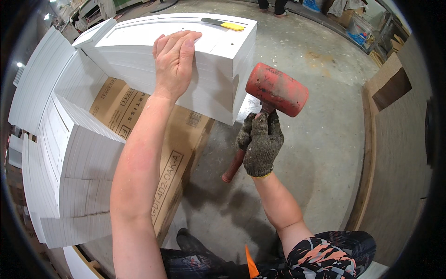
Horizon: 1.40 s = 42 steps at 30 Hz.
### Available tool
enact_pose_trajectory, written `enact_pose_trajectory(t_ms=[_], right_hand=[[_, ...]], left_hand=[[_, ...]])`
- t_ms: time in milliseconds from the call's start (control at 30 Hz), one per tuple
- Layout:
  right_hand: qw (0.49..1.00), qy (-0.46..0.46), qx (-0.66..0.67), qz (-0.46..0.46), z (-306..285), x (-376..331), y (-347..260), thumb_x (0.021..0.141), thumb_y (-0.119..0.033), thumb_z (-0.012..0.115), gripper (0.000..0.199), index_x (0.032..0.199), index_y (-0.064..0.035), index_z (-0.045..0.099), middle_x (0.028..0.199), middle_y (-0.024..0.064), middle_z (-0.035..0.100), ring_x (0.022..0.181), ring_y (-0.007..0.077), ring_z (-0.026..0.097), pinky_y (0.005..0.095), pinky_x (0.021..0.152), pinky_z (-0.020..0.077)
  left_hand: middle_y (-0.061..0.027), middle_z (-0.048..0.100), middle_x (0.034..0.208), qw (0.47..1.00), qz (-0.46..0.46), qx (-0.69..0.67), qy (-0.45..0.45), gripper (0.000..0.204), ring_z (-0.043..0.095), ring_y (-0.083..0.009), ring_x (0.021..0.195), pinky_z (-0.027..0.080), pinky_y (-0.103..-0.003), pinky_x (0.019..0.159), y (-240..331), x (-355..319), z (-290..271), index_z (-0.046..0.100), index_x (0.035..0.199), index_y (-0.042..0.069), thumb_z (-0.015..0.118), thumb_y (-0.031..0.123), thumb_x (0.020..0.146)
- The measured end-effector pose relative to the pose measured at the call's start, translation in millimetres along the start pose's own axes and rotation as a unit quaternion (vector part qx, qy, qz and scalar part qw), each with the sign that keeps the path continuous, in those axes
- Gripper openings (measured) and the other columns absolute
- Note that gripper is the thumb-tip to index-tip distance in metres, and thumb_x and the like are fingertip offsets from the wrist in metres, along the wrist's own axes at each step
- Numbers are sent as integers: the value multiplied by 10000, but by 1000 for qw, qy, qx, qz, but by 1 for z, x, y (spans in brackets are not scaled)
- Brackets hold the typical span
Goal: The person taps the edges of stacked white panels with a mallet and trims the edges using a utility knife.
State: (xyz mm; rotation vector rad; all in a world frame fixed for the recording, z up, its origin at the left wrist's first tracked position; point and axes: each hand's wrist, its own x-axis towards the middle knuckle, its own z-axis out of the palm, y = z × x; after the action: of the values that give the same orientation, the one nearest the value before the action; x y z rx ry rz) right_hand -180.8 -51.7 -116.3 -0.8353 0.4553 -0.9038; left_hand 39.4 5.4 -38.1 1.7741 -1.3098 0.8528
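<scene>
My bare left hand (174,63) is closed over the near edge of the top white panel (216,46), fingers bent and close together. That panel tops a thick stack of similar pieces. In a dark knitted glove, my right hand (263,142) grips a red mallet (277,89) just below its head. The mallet is tilted, its head up in the air beside the stack's right corner and its handle end pointing down left. At the far edge of the panel lies a yellow-handled putty knife (225,24), untouched by either hand.
More stacked white panels (90,172) stand at the left, around a printed brown cardboard sheet (183,160). A wooden board structure (404,139) rises on the right above the concrete floor (325,153). Another person's feet (278,13) and a plastic-lined bin (360,32) are farther back.
</scene>
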Motion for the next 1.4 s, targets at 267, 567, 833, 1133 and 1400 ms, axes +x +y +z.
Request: enact_pose_trajectory(t_ms=[267, 567, 833, 1133, 1400], right_hand=[[996, -27, -80, -26, 5, 7, -3, 994, -84, 528, 39, 1003, -46, 536, 740, 14, 547, 509, 83, 487, 258, 435, 412], [991, -7, -130, 40, -20, 5, 15, 1017, -184, 525, 121, 980, -70, 528, 703, 4, 537, 465, 85, 482, 255, 421, 400], [993, 1, -115, 31, -18, 2, 24, 1008, -150, 520, 92, 1036, -63, 532, 718, 6, 544, 484, 82, 494, 252, 438, 417], [991, 5, -133, 35, -24, 3, 27, 980, -159, 551, 93, 962, -70, 533, 702, 2, 531, 476, 83, 488, 259, 424, 412], [956, 148, -211, 142, -77, 3, 75, 942, -180, 569, 111, 899, -93, 516, 666, 21, 512, 455, 130, 489, 310, 407, 430]], left_hand=[[-21, 688, 1128, 1000, 13, -9, 20, 385, 541, -191, 1144, 262, -378, 1108, 0, 0, 3, 727, 1108, 141, 386, 314, 1066], [-32, 664, 1211, 1000, 0, -6, -5, 427, 500, -196, 1168, 249, -370, 1114, -1, -2, 2, 716, 1142, 128, 341, 320, 1077], [1, 682, 1130, 1000, 7, 1, 23, 380, 529, -175, 1147, 243, -386, 1124, -2, -1, 6, 722, 1104, 151, 376, 304, 1067], [-5, 679, 1124, 1000, 14, 0, 24, 376, 528, -184, 1143, 244, -391, 1124, -3, -2, 4, 719, 1104, 151, 378, 306, 1066], [-3, 680, 1132, 999, 22, 6, 30, 373, 529, -187, 1138, 246, -393, 1125, -5, -1, 6, 717, 1108, 155, 376, 302, 1066]])
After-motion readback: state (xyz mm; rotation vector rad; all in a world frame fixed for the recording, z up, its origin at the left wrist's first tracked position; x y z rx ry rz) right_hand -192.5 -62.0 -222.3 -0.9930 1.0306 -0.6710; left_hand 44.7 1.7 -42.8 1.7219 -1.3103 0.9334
